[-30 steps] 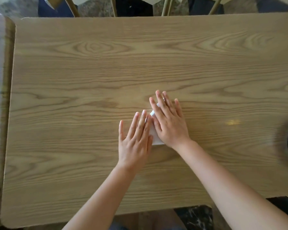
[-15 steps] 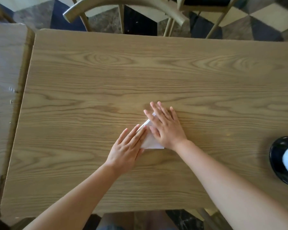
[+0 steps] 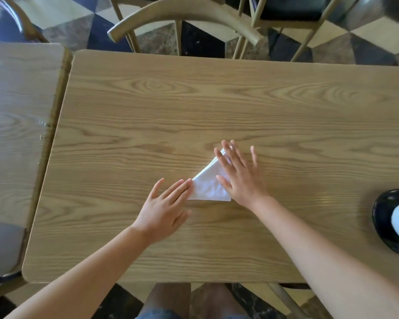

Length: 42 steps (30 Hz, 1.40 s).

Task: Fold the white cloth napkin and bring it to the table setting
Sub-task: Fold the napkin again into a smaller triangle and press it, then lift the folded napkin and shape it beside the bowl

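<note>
The white cloth napkin (image 3: pixel 207 185), folded into a small triangle, lies flat near the middle of the wooden table (image 3: pixel 217 107). My right hand (image 3: pixel 240 176) lies flat on the napkin's right side, fingers spread and covering part of it. My left hand (image 3: pixel 166 208) rests flat on the table at the napkin's lower left corner, its fingertips touching the cloth's edge. Neither hand grips the cloth. A black plate (image 3: pixel 387 224) with something white on it sits at the table's right edge, partly cut off by the frame.
A second wooden table (image 3: pixel 16 134) adjoins on the left. Wooden chairs (image 3: pixel 184 12) stand behind the far edge on a checkered floor. The person's knees show below the near edge.
My left hand has slid down and left off the napkin, uncovering most of the white triangle. My right hand's fingers have spread. The view has tilted up and right, so the black plate shows.
</note>
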### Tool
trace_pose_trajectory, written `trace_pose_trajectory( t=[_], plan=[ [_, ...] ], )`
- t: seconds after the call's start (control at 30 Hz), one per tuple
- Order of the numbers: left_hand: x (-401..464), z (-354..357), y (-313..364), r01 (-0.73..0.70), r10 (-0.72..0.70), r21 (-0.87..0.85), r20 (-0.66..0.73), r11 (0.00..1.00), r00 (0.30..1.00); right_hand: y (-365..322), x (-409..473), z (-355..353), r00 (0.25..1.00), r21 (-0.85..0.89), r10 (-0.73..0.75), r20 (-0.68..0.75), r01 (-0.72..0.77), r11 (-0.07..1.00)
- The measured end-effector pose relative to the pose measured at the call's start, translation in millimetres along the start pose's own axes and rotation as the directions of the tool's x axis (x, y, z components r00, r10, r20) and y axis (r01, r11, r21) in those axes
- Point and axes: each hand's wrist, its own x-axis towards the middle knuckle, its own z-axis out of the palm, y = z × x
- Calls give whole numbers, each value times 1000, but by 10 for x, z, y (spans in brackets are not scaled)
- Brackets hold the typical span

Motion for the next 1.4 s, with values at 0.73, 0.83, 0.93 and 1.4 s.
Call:
trace_pose_trajectory(
  t=[0.73,0.83,0.93,1.4],
  plan=[
    [1161,-381,258,684,-441,-481,529,548,725,-389,-460,-50,957,557,286,-44,-214,802],
    [1146,-459,330,670,-422,-623,523,403,740,-361,-445,-177,849,753,524,-65,-303,585],
    [1118,-534,411,635,-395,-748,534,192,748,-244,-453,-341,744,893,631,219,-413,178],
    [984,-849,1058,484,-345,-875,461,-21,818,329,-959,-1114,770,919,503,393,-354,-176]
  ],
)
